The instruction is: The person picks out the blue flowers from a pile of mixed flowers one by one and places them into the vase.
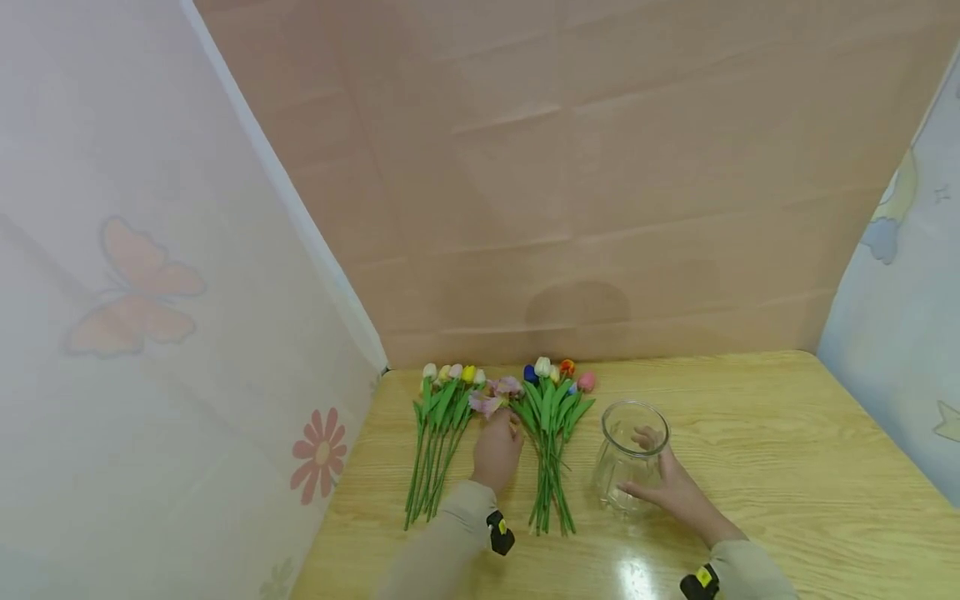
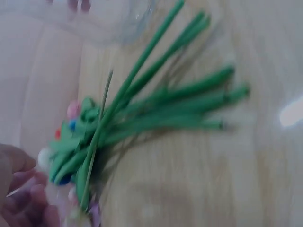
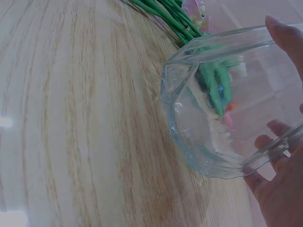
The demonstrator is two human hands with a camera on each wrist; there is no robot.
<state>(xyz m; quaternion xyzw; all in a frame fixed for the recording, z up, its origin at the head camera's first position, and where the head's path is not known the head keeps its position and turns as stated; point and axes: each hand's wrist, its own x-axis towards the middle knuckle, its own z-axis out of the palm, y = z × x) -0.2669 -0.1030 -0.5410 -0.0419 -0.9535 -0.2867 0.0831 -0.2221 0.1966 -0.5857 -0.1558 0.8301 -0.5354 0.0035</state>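
Observation:
A clear glass vase (image 1: 611, 473) is on the right of the flowers, and my right hand (image 1: 675, 492) grips its side. In the right wrist view, thumb and fingers spread round the glass (image 3: 189, 137). My left hand (image 1: 497, 450) reaches between two bunches of artificial tulips, at a pink-purple flower (image 1: 487, 402). In the left wrist view its fingers (image 2: 21, 161) are loosely bent, apart from a thin stem (image 2: 100, 123) lying beside them. The flower is mostly hidden there.
A left bunch of tulips (image 1: 442, 433), with white and yellow heads, lies on the wooden table (image 1: 780, 442). The right bunch (image 1: 551, 433) has blue, white, orange and pink heads. A brown sheet (image 1: 637, 208) stands behind; a patterned panel (image 1: 225, 333) borders the left.

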